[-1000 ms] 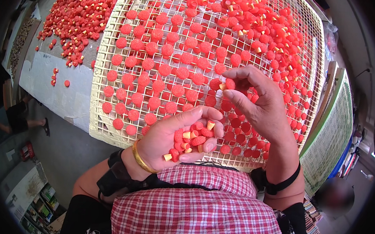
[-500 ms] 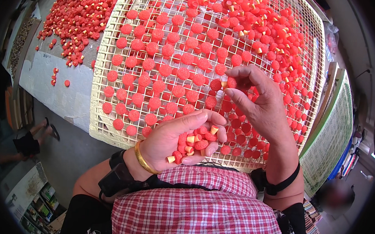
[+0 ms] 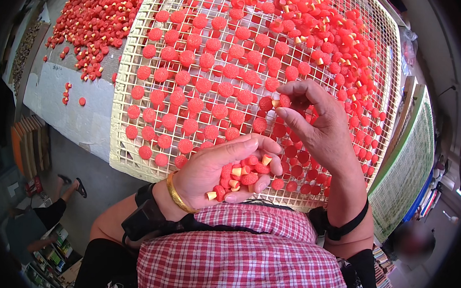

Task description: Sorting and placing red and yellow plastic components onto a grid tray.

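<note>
Low over the near edge of a cream plastic grid rack (image 3: 120, 121), my left hand (image 3: 221, 167) is cupped, palm up. It holds several small red mushroom-shaped pieces (image 3: 249, 178) with pale yellow stems. My right hand (image 3: 316, 120), to the right and a little farther off, has thumb and forefinger closed round one such red-capped piece (image 3: 284, 101), its yellow stem pointing left toward the grid. Rows of rough-topped round red caps (image 3: 220, 111) sit spaced out in the grid holes. More lie heaped on the far right of the rack (image 3: 301, 16).
A larger heap of the red pieces (image 3: 98, 20) lies on a pale board (image 3: 71, 108) at the far left. A green mesh rack (image 3: 405, 170) leans at the right. Below left, another person (image 3: 46, 220) in dark clothes stands near wooden boards (image 3: 30, 145).
My hands keep almost the same place and grip. The other person at the left has moved toward the lower edge, showing more of the stacked wooden boards.
</note>
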Motion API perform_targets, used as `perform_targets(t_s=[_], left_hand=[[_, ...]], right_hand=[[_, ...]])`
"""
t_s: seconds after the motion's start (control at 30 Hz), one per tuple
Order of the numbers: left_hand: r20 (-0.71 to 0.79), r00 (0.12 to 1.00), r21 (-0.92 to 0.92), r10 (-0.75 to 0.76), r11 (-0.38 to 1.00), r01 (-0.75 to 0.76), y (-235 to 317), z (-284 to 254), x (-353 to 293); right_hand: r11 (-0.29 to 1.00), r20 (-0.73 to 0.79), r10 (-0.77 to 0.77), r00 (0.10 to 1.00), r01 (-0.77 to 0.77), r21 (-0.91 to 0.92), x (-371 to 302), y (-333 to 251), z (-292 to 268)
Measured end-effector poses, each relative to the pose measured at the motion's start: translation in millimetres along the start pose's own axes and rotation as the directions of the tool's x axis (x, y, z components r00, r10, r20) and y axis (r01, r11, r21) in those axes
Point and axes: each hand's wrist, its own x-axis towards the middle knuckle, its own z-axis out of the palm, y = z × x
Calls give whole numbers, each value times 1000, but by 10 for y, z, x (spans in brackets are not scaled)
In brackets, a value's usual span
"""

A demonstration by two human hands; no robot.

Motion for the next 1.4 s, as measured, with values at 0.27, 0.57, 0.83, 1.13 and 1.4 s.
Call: perform_targets(t_s=[0.27, 0.57, 0.83, 1.13, 1.4], left_hand=[[-14, 1000, 36, -13, 999, 13, -21, 28, -9], [4, 1000, 22, -22, 1000, 22, 19, 20, -41], [-73, 986, -67, -150, 987, 145, -10, 131, 0], [-23, 988, -195, 151, 969, -153, 47, 473, 55], [-38, 944, -282, 327, 903, -324, -193, 271, -1]], right_hand=[[982, -75, 133, 988, -121, 145, -53, -43, -119], [986, -236, 53, 970, -89, -142, -19, 47, -250], [987, -184, 127, 975, -143, -73, -152, 310, -531], [874, 496, 27, 868, -261, 409, -197, -95, -563], [892, 513, 68, 856, -283, 353, -369, -213, -319]])
